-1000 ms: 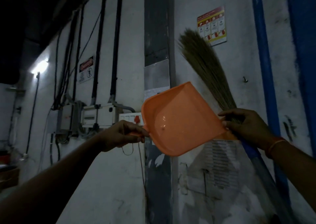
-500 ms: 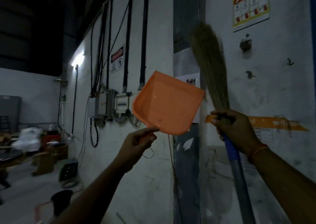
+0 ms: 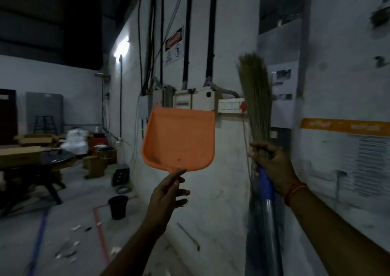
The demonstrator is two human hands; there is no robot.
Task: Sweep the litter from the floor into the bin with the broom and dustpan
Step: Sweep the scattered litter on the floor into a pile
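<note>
White wall (image 3: 228, 202) is covered in black cables (image 3: 187, 43) running down into a few electrical boxes (image 3: 196, 100), with a warning sign (image 3: 174, 43) up high, too blurry to read. Tube light (image 3: 122, 47) glowing further back. Off left there's a dark round table (image 3: 42, 159), cardboard boxes (image 3: 92, 166) and a stool (image 3: 44, 124).

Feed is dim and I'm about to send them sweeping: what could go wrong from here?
The left hand holds the orange dustpan only at its short handle, so it may slip. The broom, bristles up in the right hand, sits close to the wall switches. In this dimness, litter could be missed.
</note>
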